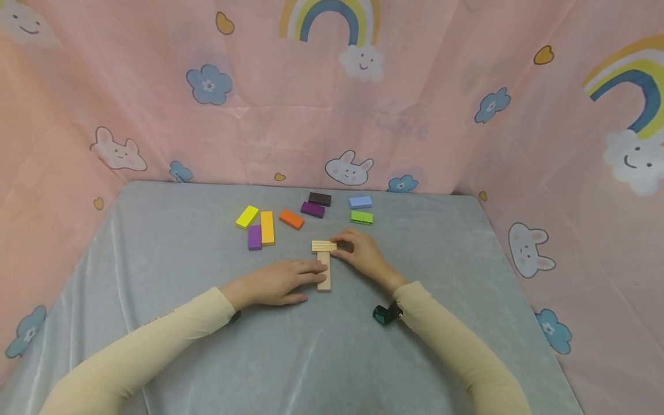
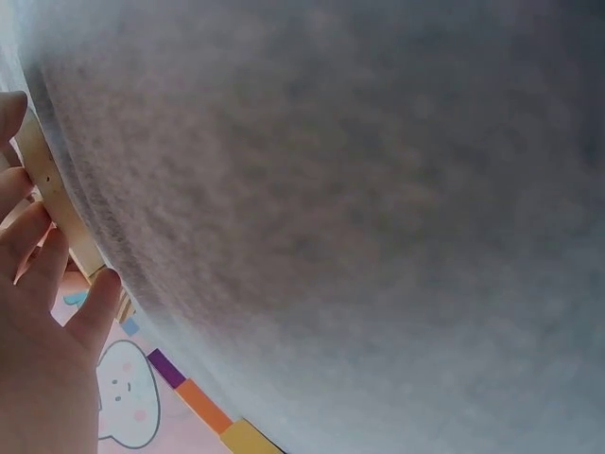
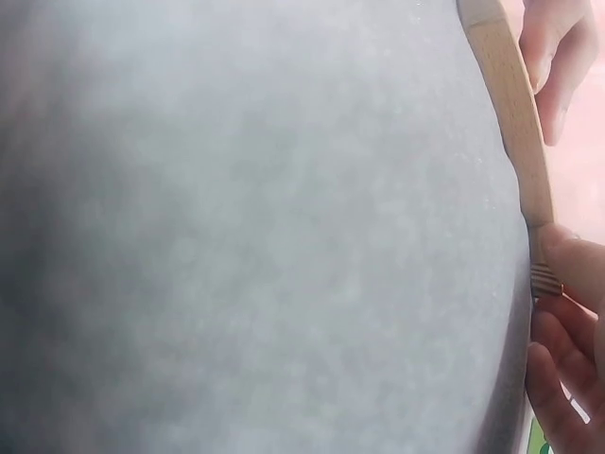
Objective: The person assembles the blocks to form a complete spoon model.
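Observation:
Two plain wooden blocks form a T in the middle of the table in the head view. The crosspiece, a wooden block with striped grain (image 1: pixel 324 246), lies sideways at the far end of the other wooden block (image 1: pixel 324 283), which points toward me. My right hand (image 1: pixel 364 255) pinches the right end of the crosspiece between thumb and fingers. On the near block rest the fingertips of my left hand (image 1: pixel 280 282), its fingers stretched out. The right wrist view shows the crosspiece's grooved end (image 3: pixel 545 281) at the right hand's thumb.
Behind the hands lie loose coloured blocks: yellow (image 1: pixel 247 217), amber (image 1: pixel 267 228), violet (image 1: pixel 255 237), orange (image 1: pixel 291 219), dark purple (image 1: pixel 313 209), black (image 1: pixel 320 199), light blue (image 1: pixel 360 202) and green (image 1: pixel 361 217). A pink printed curtain (image 1: pixel 290 132) borders the grey cloth-covered table (image 1: pixel 321 357).

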